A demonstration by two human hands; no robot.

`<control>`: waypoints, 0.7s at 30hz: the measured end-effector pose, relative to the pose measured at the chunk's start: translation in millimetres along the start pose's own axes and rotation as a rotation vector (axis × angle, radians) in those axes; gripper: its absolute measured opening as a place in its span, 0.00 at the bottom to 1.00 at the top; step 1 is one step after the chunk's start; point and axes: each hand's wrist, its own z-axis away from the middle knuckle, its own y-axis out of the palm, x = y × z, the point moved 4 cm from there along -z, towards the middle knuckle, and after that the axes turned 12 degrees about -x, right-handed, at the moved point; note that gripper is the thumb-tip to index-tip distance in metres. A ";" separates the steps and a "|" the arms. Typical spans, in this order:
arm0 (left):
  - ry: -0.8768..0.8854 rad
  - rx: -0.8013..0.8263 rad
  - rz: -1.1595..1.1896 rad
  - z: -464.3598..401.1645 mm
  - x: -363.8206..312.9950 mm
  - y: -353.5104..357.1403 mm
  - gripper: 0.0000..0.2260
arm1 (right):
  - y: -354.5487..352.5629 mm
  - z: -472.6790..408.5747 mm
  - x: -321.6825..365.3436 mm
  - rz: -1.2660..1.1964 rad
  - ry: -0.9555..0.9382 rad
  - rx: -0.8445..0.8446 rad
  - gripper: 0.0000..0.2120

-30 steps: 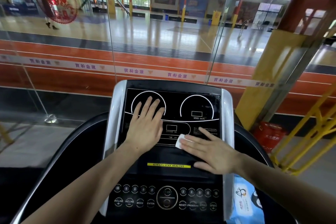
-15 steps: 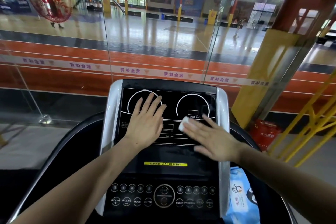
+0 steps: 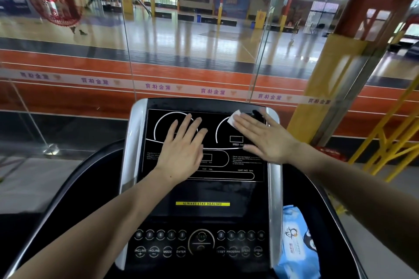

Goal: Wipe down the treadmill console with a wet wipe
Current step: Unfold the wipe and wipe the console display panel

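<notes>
Pressing a white wet wipe flat-fingered against the treadmill console, the right hand works; the left hand rests flat, fingers straight.

Both hands are covering upper console; button rows lying open below; wipes pack blocking right edge.

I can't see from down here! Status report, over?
Right hand flat, pressing wet wipe on console top right. Left hand flat on left dial. Nothing blocking.
</notes>
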 end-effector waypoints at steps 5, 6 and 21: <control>-0.010 0.018 0.000 4.6 1.0 3.3 0.21 | 9.3 47.0 52.0 -0.072 -0.060 0.031 0.36; -0.008 0.019 0.001 5.2 1.7 4.0 0.21 | 10.7 61.2 65.6 -0.071 -0.103 0.041 0.36; 0.007 0.014 0.058 -21.6 -25.7 3.6 0.21 | -4.0 30.7 8.3 0.026 0.283 0.077 0.36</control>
